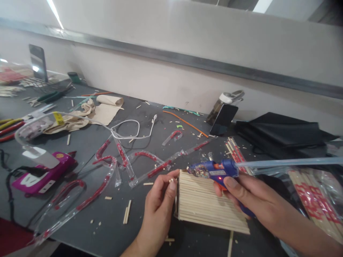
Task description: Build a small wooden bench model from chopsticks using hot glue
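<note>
A blue glue gun (224, 169) is gripped in my right hand (249, 192), its red light lit. A long clear glue stick (284, 162) runs out of its back to the right. The gun's nozzle points left, above the top left corner of a panel of wooden sticks (206, 205) laid side by side. At the panel's left edge, my left hand (160, 203) is closed, with a short piece of wooden stick (172, 181) pinched between thumb and finger. My right fingers hide part of the gun's handle and trigger.
Torn plastic wrappers (107, 178) and stick scraps (127, 212) litter the dark table. A magenta power strip (45, 175) with cables sits left. Behind stand a phone (223, 119) and a bottle (214, 107). A black bag (281, 134) and packed sticks (313, 196) lie right.
</note>
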The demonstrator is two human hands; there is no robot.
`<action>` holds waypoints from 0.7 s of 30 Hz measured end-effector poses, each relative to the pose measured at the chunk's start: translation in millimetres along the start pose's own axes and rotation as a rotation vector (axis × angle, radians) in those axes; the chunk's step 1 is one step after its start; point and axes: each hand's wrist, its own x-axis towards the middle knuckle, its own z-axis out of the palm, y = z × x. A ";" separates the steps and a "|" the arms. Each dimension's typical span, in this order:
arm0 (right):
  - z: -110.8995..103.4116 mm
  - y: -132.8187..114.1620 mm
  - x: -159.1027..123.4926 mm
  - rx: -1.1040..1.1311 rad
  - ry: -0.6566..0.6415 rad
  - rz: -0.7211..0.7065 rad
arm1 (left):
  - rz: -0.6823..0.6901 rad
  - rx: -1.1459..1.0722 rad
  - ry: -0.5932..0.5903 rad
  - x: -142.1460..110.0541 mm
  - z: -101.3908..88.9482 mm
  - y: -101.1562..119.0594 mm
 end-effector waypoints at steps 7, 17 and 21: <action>0.7 -0.8 -1.4 0.021 0.032 0.011 | 0.001 0.026 -0.003 0.4 -0.7 0.3; -0.5 0.2 -0.9 -0.006 -0.040 0.001 | 0.001 0.006 -0.006 0.6 -0.1 -1.6; 0.3 0.1 -2.8 0.000 -0.034 0.001 | 0.004 0.012 -0.005 1.3 0.3 1.2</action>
